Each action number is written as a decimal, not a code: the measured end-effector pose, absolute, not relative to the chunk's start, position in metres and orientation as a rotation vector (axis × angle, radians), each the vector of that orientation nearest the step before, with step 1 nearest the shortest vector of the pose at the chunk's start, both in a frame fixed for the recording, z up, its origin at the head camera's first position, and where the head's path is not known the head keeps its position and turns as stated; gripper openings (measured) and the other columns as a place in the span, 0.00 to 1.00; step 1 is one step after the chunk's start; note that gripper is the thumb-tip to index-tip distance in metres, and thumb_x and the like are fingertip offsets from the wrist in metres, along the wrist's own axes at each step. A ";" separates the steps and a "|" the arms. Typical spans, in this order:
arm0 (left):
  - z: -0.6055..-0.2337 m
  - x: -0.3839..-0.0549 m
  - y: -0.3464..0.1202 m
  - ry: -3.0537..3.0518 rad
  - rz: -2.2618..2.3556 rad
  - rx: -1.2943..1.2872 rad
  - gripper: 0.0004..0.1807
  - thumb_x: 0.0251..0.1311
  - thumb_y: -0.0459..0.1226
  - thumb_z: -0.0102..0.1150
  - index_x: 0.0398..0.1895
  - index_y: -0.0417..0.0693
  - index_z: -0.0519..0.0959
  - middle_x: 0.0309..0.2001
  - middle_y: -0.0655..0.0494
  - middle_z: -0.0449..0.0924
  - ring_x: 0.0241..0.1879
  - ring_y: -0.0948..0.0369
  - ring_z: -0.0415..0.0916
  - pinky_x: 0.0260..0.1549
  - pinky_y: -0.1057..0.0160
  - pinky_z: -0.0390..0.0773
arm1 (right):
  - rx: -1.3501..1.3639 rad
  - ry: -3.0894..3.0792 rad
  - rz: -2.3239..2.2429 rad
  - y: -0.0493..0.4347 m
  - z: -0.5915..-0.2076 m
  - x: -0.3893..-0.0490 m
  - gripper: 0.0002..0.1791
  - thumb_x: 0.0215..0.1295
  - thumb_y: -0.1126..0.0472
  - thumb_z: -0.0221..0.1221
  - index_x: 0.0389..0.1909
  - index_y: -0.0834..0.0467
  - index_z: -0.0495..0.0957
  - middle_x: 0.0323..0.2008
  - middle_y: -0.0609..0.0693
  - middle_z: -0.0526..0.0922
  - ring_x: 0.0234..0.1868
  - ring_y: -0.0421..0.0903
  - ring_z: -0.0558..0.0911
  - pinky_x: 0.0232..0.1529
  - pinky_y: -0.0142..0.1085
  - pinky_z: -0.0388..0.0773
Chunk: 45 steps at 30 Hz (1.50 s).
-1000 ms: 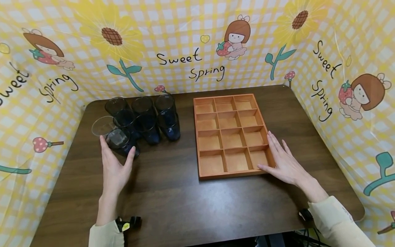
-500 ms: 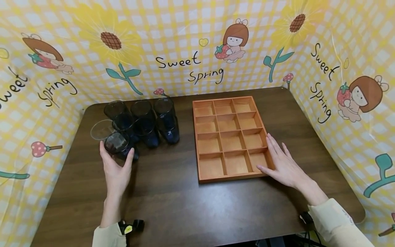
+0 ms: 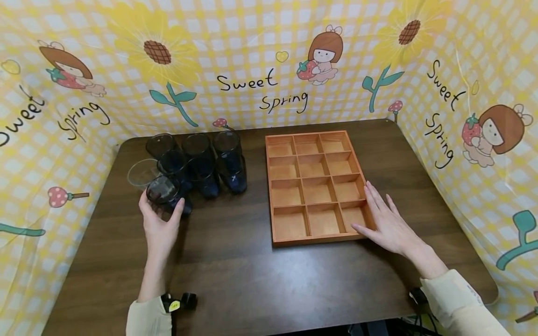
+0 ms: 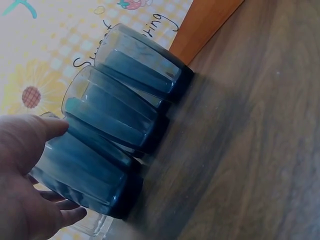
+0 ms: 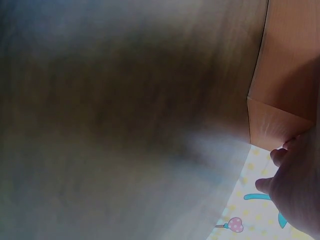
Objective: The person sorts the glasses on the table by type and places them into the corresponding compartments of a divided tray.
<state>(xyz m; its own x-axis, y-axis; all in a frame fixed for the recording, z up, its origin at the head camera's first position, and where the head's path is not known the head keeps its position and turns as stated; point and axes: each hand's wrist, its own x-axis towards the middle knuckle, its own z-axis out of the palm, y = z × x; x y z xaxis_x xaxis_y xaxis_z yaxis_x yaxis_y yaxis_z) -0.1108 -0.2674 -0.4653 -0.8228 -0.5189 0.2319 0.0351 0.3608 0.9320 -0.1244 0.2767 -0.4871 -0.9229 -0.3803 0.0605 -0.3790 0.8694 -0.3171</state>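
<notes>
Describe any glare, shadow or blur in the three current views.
Head: soft glare on the near part of the table, with the tray and glasses fairly clear; left wrist: slightly hazy, the patterned cloth pale and washed out, darker shadow on the table by the glasses; right wrist: table blurred under a broad dark band, right hand dim.

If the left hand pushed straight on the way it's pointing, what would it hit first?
The left hand would most likely meet the nearest blue glass tumbler, which stands between its thumb and fingers; any gap to the palm is hard to judge.
</notes>
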 end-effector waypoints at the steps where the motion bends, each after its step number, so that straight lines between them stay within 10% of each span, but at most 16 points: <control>1: -0.466 -0.112 -0.269 -2.147 -1.469 0.425 0.45 0.56 0.39 0.68 0.74 0.59 0.53 0.68 0.45 0.63 0.62 0.49 0.67 0.66 0.55 0.67 | -0.611 3.034 -0.511 0.277 -0.487 -0.125 0.58 0.62 0.33 0.56 0.78 0.57 0.34 0.80 0.54 0.36 0.80 0.53 0.44 0.75 0.60 0.42; 11: -0.445 -0.111 -0.254 -2.179 -1.456 0.424 0.45 0.55 0.33 0.67 0.73 0.46 0.52 0.66 0.37 0.65 0.59 0.49 0.70 0.62 0.64 0.71 | -0.584 3.022 -0.503 0.277 -0.489 -0.127 0.58 0.62 0.32 0.55 0.78 0.57 0.33 0.80 0.54 0.35 0.80 0.52 0.43 0.74 0.62 0.43; 45: -0.473 -0.106 -0.258 -2.069 -1.291 0.429 0.42 0.41 0.45 0.79 0.64 0.66 0.72 0.50 0.51 0.85 0.41 0.77 0.81 0.37 0.82 0.77 | -0.576 3.038 -0.517 0.276 -0.488 -0.127 0.58 0.61 0.32 0.57 0.78 0.56 0.36 0.80 0.52 0.36 0.80 0.53 0.46 0.73 0.63 0.45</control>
